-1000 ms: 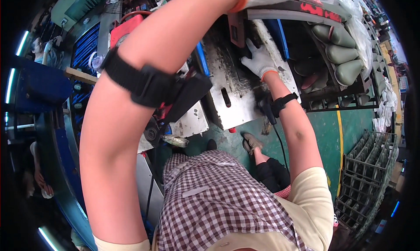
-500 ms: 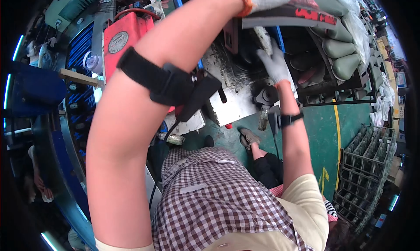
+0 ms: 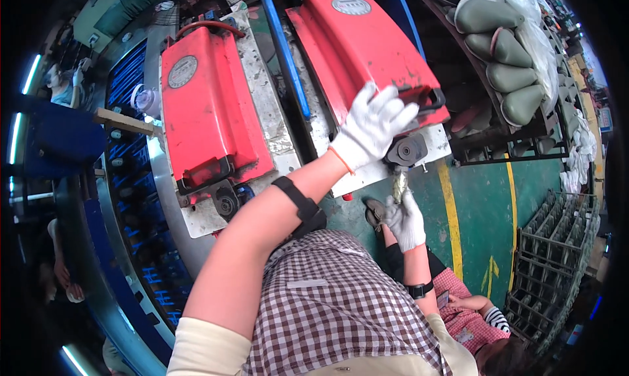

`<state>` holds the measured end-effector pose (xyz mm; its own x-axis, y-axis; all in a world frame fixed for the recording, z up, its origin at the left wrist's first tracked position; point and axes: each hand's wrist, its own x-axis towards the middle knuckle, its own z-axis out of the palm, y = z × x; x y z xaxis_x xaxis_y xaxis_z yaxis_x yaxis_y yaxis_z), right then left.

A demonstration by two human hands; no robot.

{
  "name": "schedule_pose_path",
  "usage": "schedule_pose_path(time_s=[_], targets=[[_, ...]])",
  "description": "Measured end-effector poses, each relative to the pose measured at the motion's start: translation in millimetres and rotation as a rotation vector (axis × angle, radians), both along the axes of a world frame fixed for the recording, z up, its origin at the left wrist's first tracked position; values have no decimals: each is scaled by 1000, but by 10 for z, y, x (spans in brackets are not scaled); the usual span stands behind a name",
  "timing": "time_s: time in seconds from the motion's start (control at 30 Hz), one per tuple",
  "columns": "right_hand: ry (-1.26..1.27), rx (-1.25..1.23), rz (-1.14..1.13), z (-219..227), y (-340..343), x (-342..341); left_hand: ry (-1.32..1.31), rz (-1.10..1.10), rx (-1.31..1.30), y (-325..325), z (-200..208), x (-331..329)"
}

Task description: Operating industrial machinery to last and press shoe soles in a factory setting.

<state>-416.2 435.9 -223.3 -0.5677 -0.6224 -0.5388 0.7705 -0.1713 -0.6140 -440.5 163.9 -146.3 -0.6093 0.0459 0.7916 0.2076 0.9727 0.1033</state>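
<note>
Our left hand (image 3: 368,130) splays empty over red cover (image 3: 357,48), likely for support; below it, our right hand (image 3: 407,225) clasps lever (image 3: 399,182).

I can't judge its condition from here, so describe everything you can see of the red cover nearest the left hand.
The red cover is a long painted shell, apparently metal, with a raised lengthwise ridge. A round grey badge sits toward its far end and a black handle at its near end, where the paint is scuffed dark. It lies over a pale metal plate, right of a blue bar. The gloved left hand is over its near end; contact is unclear.
</note>
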Motion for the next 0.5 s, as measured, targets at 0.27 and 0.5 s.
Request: schedule_pose_path(time_s=[0.27,0.5], targets=[[-330,-151,-337,-135,276,-457,-75,-10,-113,22,-466,52],[87,262,-522,49,-122,-1083,-68,-35,-31,17,-534,66]])
